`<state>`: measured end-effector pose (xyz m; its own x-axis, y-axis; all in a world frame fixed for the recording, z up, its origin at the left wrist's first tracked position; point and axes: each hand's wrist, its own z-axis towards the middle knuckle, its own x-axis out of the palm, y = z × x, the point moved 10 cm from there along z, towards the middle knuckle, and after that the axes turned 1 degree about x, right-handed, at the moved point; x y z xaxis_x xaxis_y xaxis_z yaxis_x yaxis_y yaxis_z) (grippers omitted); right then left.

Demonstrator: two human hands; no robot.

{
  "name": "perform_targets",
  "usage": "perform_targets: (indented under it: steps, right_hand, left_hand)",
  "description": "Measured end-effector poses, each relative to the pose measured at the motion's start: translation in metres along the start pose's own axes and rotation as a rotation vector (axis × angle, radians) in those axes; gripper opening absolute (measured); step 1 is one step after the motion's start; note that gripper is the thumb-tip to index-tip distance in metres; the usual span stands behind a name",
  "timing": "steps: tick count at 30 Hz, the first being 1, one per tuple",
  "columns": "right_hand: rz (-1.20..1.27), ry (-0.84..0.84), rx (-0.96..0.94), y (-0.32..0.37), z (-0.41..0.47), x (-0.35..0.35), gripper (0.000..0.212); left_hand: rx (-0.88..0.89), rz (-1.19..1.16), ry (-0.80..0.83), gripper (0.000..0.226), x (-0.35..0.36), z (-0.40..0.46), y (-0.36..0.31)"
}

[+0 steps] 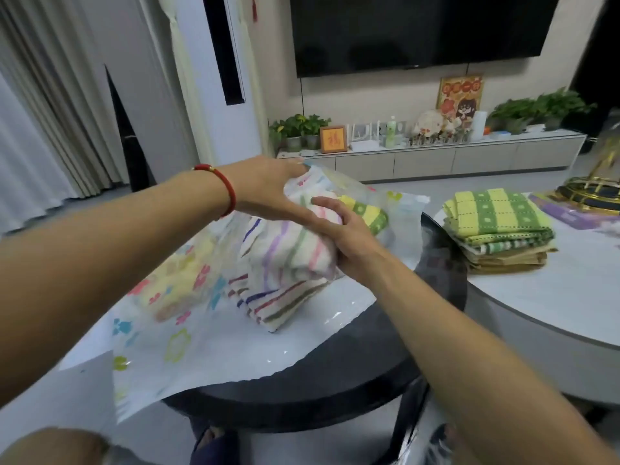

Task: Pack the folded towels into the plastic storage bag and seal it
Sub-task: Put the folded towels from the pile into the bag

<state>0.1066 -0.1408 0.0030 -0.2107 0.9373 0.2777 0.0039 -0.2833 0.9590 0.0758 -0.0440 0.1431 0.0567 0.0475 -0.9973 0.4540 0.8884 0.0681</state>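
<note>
A clear plastic storage bag (174,340) printed with coloured flowers lies across the dark round table (335,374). A white towel with coloured stripes (285,260) sits at the bag's mouth, on top of another striped towel (278,302). My right hand (345,234) grips the upper striped towel from the right side. My left hand (268,186), with a red bracelet on the wrist, holds the bag's upper edge over the towel. A yellow-green checked towel (365,213) shows inside the bag behind my right hand. A pale yellow towel (174,286) lies deeper in the bag.
A stack of folded green, yellow and tan towels (500,229) rests on the white oval table (553,313) to the right. A gold stand (593,193) sits at its far edge. A TV cabinet with plants (436,156) lines the back wall.
</note>
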Motion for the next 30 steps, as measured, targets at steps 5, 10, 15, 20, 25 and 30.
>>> perform_targets:
  steps: [5,10,15,20,25,30]
  right_hand:
    - [-0.346,0.042,0.275,-0.082,0.021,0.02,0.029]
    - [-0.52,0.06,0.2,-0.065,0.014,0.0,0.017]
    - [-0.623,-0.07,0.156,-0.029,-0.018,-0.087,0.021]
    - [-0.746,-0.529,0.002,0.018,-0.064,-0.226,0.023]
    - [-1.143,-0.89,-0.013,0.055,-0.065,-0.321,0.023]
    - [-1.415,-0.991,0.264,0.073,-0.017,-0.396,0.046]
  left_hand:
    - [-0.007,-0.011,-0.006,0.091,0.006,-0.002,0.001]
    - [0.007,0.039,-0.012,0.097,0.026,0.005,-0.006]
    - [0.035,0.065,-0.033,0.091,0.051,0.022,-0.027]
    - [0.076,0.099,-0.101,0.079,0.073,0.053,-0.057]
    - [0.13,0.206,-0.119,0.075,0.092,0.085,-0.085]
    - [0.135,0.181,-0.122,0.076,0.097,0.117,-0.098]
